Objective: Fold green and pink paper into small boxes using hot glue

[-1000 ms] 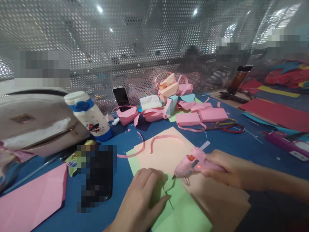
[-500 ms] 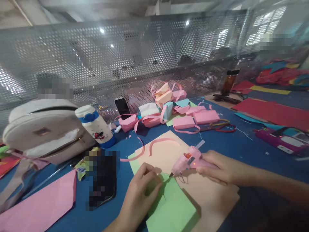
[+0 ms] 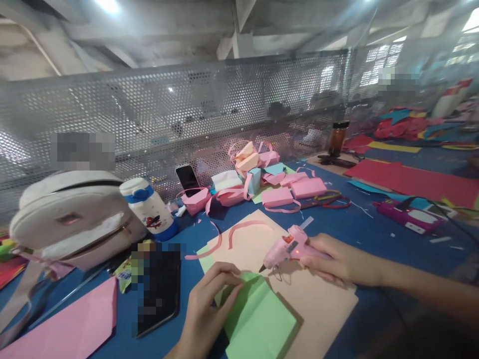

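My right hand (image 3: 331, 257) is wrapped round the handle of a pink glue gun (image 3: 281, 249) with a small light glowing on its side. Its dark nozzle points left and down, close to the upper edge of a folded green paper (image 3: 262, 319). My left hand (image 3: 211, 304) pinches that paper at its upper left corner between thumb and fingers. Under the green piece lie peach paper sheets (image 3: 247, 237), with a curled pink paper strip (image 3: 249, 223) on top. Whether the nozzle touches the green paper I cannot tell.
Small pink paper bags (image 3: 277, 198) and scissors (image 3: 333, 198) lie behind the sheets. Left are a white bottle (image 3: 149, 212), a backpack (image 3: 75, 214), a dark phone (image 3: 160, 289) and pink paper (image 3: 71, 324). A purple device (image 3: 407, 217) and red paper (image 3: 411, 177) are at right.
My view has tilted up and shifted slightly right. The nozzle sits slightly farther from the green paper's corner, and my left fingers have closed more tightly on that corner.
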{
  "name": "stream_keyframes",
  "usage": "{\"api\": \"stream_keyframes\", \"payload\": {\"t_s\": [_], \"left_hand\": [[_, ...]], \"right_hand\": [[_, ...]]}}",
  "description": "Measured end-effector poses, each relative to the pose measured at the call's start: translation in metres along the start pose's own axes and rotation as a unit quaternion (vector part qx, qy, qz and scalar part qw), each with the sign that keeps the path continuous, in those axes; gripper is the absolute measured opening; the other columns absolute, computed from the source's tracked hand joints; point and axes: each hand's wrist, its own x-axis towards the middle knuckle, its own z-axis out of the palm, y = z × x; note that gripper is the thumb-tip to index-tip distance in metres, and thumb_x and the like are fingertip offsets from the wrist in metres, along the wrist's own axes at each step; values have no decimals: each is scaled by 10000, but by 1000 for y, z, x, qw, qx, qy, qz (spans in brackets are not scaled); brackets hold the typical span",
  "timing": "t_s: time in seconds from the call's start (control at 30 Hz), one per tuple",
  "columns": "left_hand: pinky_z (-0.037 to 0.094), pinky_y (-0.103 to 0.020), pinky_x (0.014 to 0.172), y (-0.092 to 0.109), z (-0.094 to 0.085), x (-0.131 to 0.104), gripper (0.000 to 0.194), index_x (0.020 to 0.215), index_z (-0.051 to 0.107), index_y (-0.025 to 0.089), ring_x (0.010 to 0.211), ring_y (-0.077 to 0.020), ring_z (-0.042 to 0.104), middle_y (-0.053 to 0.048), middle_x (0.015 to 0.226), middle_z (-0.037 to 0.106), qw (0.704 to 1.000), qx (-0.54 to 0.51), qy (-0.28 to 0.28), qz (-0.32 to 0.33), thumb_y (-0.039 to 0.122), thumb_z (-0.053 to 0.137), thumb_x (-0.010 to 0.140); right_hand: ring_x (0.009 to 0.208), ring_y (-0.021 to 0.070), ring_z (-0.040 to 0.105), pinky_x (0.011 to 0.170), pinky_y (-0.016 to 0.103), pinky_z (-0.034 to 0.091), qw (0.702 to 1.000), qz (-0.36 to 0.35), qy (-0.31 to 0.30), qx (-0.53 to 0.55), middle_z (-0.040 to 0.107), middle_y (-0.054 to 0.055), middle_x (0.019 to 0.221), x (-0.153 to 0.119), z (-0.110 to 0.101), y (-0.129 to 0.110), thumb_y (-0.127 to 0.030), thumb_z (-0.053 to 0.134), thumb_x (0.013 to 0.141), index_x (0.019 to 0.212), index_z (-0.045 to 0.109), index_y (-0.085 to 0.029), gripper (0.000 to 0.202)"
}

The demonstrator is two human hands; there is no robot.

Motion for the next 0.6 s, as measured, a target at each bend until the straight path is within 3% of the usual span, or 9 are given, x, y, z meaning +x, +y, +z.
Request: {"api": "stream_keyframes", "payload": {"t_s": [0.27, 0.37, 0.47, 0.6], "left_hand": [[535, -197, 727, -4, -2, 0, 139, 808, 681, 206, 810, -150, 699, -28, 870, 702, 999, -32, 16, -28, 86, 639, 865], [536, -201, 733, -8, -2, 2, 137, 781, 691, 206, 804, -155, 705, -24, 845, 716, 997, -52, 31, -50, 90, 654, 846], [539, -210, 717, -12, -2, 2, 121, 754, 694, 201, 793, -166, 708, -27, 817, 722, 994, -74, 44, -75, 118, 665, 838], [542, -210, 699, -16, -2, 0, 121, 734, 694, 198, 775, -168, 701, -27, 785, 719, 990, -89, 56, -99, 139, 666, 836]], "right_hand": [[399, 86, 410, 396, 189, 327, 1000, 6, 26, -14, 451, -74, 504, -4, -3, 3, -621, 494, 918, 855, 513, -165, 460], [431, 90, 405, 449, 213, 343, 999, -28, 45, -4, 450, -54, 495, -2, -8, 7, -633, 466, 929, 737, 504, -169, 503], [516, 108, 440, 494, 234, 367, 990, -52, 131, -9, 532, 9, 622, 1, -25, 10, -655, 470, 916, 711, 547, -153, 548], [667, 174, 538, 591, 265, 435, 966, -34, 242, -84, 580, 57, 727, 3, -69, 13, -553, 548, 907, 881, 651, -108, 457]]}}
